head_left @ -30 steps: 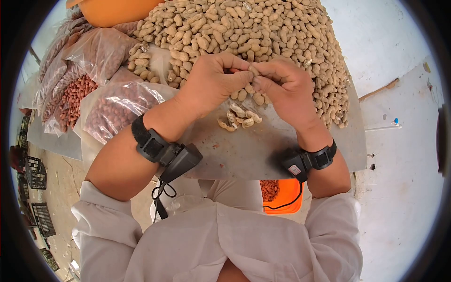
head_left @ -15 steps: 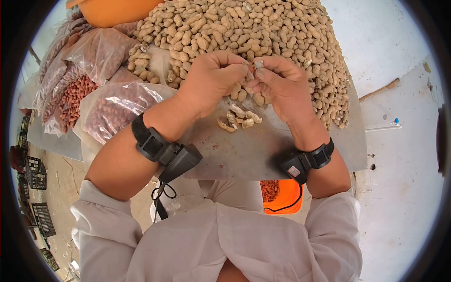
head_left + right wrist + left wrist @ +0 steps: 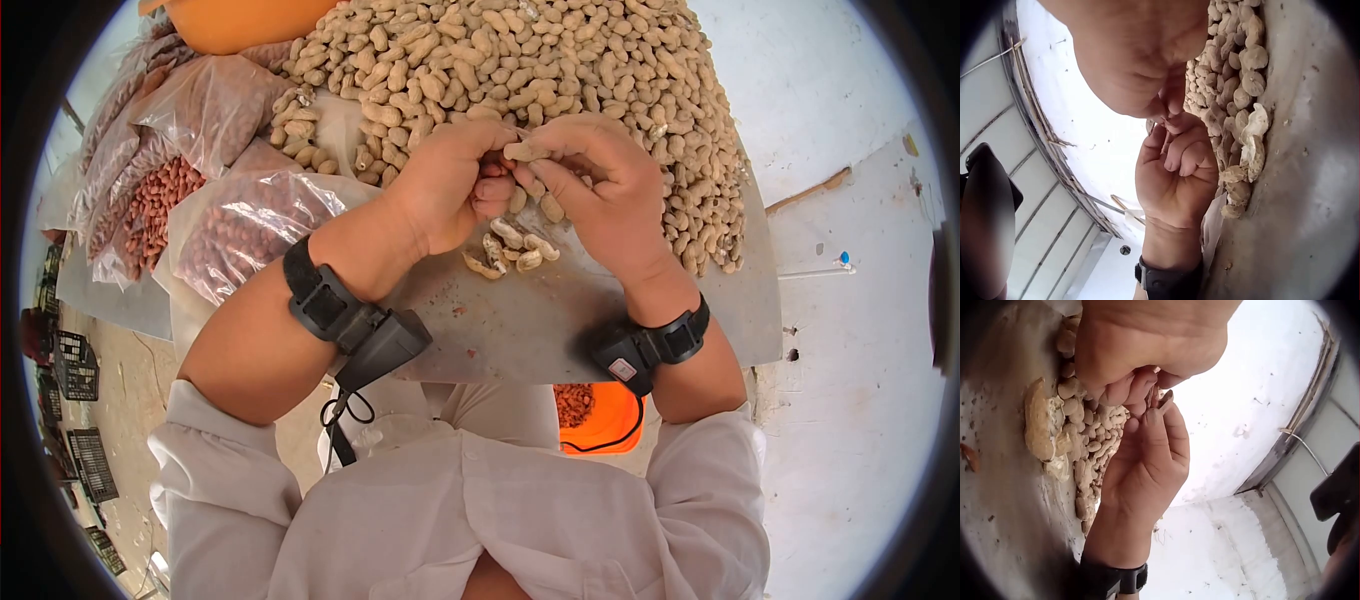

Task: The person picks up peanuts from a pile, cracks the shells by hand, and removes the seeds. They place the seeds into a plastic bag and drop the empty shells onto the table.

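The right hand [image 3: 615, 190] pinches a peanut shell [image 3: 521, 152] between thumb and fingers, above the front edge of the heap of unshelled peanuts [image 3: 560, 70]. Touching it at the fingertips is the left hand [image 3: 440, 185], its fingers curled round reddish peanut kernels, mostly hidden. In the left wrist view, a shell piece [image 3: 1167, 399] stands at the right hand's [image 3: 1147, 462] fingertips. The right wrist view shows the left hand [image 3: 1175, 175] with curled fingers below the right hand [image 3: 1135, 56]. Broken empty shells [image 3: 508, 250] lie on the grey tabletop [image 3: 480, 320] nearby.
Clear bags of red kernels [image 3: 250, 235] lie at the left, near an orange basin [image 3: 245, 22]. Below the table's front edge is an orange container [image 3: 610, 425] with reddish contents. Black crates [image 3: 92, 465] stand on the floor at far left.
The fingertips have shifted slightly left. The left hand's fingers have curled further in, and the right hand's shell now lies flatter across its fingertips.
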A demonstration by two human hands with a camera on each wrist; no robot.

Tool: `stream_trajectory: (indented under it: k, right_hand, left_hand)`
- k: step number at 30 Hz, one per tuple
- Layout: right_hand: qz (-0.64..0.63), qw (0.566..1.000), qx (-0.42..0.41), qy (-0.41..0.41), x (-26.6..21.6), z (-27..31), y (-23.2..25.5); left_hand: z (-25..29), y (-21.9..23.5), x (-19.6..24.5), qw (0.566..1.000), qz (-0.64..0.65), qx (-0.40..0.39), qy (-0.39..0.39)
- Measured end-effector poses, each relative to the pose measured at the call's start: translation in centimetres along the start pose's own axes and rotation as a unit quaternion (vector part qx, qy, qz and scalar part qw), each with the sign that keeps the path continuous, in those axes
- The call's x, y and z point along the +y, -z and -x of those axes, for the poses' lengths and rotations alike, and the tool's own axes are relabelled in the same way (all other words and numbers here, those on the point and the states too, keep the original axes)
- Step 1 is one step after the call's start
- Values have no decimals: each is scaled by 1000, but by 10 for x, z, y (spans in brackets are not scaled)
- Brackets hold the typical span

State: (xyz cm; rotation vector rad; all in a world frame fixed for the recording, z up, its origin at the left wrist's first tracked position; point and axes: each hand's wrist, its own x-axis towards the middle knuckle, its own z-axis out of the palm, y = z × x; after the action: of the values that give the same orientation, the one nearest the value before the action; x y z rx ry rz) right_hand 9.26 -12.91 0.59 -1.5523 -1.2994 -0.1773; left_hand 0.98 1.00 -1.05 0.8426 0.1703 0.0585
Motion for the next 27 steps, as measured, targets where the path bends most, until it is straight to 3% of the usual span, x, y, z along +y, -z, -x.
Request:
stream_trajectory:
  k: [2, 5, 8, 11, 14, 15, 17, 20, 23, 27]
  right_hand:
    - [-6, 1000, 5, 12, -1, 0, -2]
    - [70, 990, -8, 122, -2, -4, 0]
    - [98, 980, -24, 174, 0, -5, 0]
    - [100, 977, -12, 186, 1, -5, 0]
    - [45, 994, -15, 96, -4, -4, 3]
    - [-27, 999, 3, 33, -1, -3, 2]
    - [-168, 981, 39, -94, 9, 1, 0]
    - [-225, 962, 26, -154, 15, 3, 6]
    - [-271, 947, -12, -170, 11, 0, 8]
    - [-210, 939, -193, -193, 9, -2, 22]
  left_hand:
    - [0, 1, 0, 999, 20, -17, 23]
    - [-1, 3, 0, 997, 56, -31, 48]
    - [-3, 6, 0, 993, 87, -44, 62]
    - [-3, 6, 1, 991, 89, -46, 91]
    - [0, 1, 4, 992, 70, -34, 101]
    - [0, -1, 4, 993, 62, -28, 99]
    - [-2, 3, 3, 995, 67, 0, 73]
    - [-3, 8, 5, 998, 58, 2, 19]
    - [-2, 10, 9, 998, 44, 26, -27]
    - [0, 8, 13, 995, 46, 61, -61]
